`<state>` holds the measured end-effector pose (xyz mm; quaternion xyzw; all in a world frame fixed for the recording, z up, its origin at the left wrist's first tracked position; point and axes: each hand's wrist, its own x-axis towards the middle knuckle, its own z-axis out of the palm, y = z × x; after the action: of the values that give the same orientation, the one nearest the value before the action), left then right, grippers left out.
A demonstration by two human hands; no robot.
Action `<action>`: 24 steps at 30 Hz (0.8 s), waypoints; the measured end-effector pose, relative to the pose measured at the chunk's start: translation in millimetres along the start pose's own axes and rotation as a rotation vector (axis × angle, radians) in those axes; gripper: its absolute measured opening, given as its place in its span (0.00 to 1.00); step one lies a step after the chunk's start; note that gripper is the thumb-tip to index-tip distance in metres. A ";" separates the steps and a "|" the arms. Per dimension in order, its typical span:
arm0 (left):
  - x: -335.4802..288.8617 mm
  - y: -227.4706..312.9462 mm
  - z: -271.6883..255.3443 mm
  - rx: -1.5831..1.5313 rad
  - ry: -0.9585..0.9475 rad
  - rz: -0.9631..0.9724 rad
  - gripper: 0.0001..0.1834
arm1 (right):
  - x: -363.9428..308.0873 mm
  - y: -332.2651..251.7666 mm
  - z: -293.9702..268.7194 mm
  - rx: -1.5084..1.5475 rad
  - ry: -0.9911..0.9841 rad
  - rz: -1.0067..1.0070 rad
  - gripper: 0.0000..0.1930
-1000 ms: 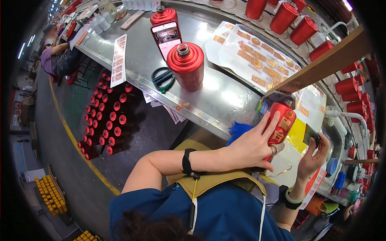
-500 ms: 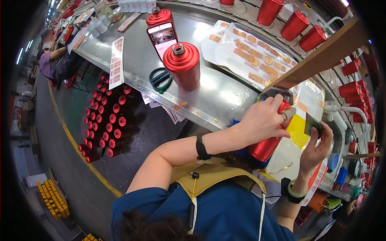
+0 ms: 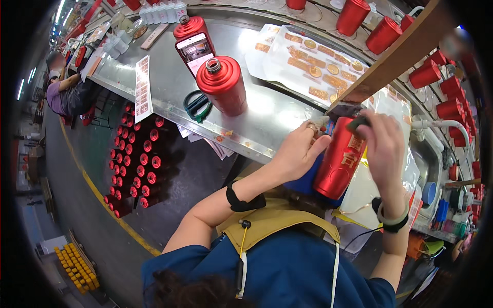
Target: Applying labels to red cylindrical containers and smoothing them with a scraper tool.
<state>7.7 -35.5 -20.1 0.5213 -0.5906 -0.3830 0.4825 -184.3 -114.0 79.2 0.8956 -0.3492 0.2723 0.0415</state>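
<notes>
A red metallic bottle [image 3: 337, 159] with raised gold characters lies tilted on a blue support [image 3: 305, 179] in front of me. My right hand [image 3: 384, 149] grips a small dark green pad [image 3: 358, 122] against the bottle's upper part. To the bottle's left, my left hand [image 3: 300, 150] has its thumb and fingers apart, with a pale cover on one fingertip; I see nothing held in it. Its fingertips are close to the bottle, but contact is unclear. The bottle's neck is hidden behind the right hand and a wooden post.
A second red bottle [image 3: 222, 87] stands upright beside a phone [image 3: 197, 51] and dark-handled scissors [image 3: 197, 106]. Gold sticker sheets [image 3: 308, 64] lie across the metal bench. The wooden post [image 3: 385, 61] slants over the right side. Several red bottles [image 3: 146, 191] stand on the floor at left.
My left hand has moved off the bottle to its left side, uncovering the gold characters. My right hand has come in from the right with the pad, onto the bottle.
</notes>
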 end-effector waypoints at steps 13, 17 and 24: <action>-39.4 -7.7 -113.7 0.056 1.013 0.456 0.24 | -50.1 -12.0 -37.0 0.363 -0.021 0.243 0.14; -33.3 -36.5 -169.3 0.365 0.983 0.217 0.41 | -71.0 -5.2 -29.1 0.332 0.093 0.288 0.09; -3.3 -47.5 -143.4 0.079 0.632 0.026 0.55 | -64.7 -33.8 -14.4 0.404 0.104 0.318 0.09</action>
<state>158.3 -32.7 -31.4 0.6251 -0.4326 -0.1727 0.6264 -208.4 -45.8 61.9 0.8045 -0.4214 0.3852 -0.1637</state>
